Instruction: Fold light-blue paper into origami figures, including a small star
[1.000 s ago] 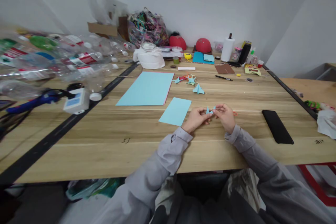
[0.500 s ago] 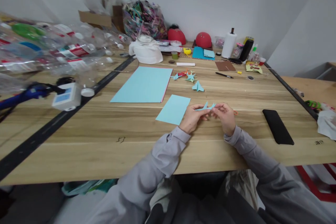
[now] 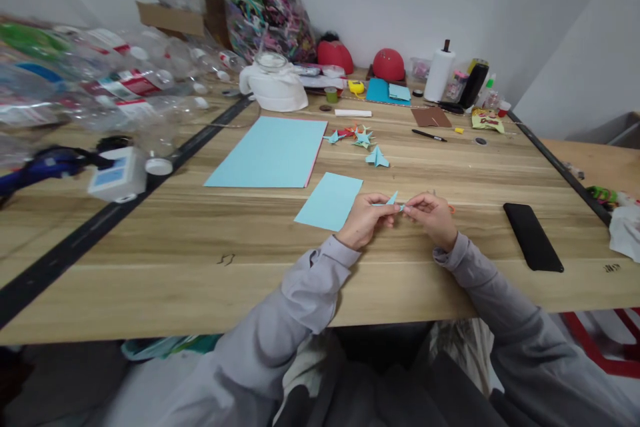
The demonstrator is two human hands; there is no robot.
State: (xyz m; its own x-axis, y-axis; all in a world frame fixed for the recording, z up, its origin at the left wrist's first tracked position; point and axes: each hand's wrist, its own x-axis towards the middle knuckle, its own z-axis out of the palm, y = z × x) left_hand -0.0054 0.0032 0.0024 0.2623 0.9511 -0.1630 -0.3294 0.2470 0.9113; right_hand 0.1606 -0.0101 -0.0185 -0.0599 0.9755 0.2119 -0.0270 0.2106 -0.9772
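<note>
While my wrists rest near the front edge of the wooden table [image 3: 150, 267], I hold a small blue folded paper piece [image 3: 391, 200] between both hands, just above the tabletop. My left hand [image 3: 364, 219] pinches one end of it with thumb and fingertips closed narrow, and my right hand [image 3: 431, 215] pinches the other end the same way (the fold itself is too small for me to make out its shape). Just left of my left hand lies a small light blue sheet [image 3: 330, 201], flat on the wood, and beyond that a larger light blue sheet [image 3: 270, 151]. Farther back sit a few finished paper figures [image 3: 364, 141], one of them blue and nearest to me. A black phone [image 3: 533, 237] lies well to the right of my right hand.
</note>
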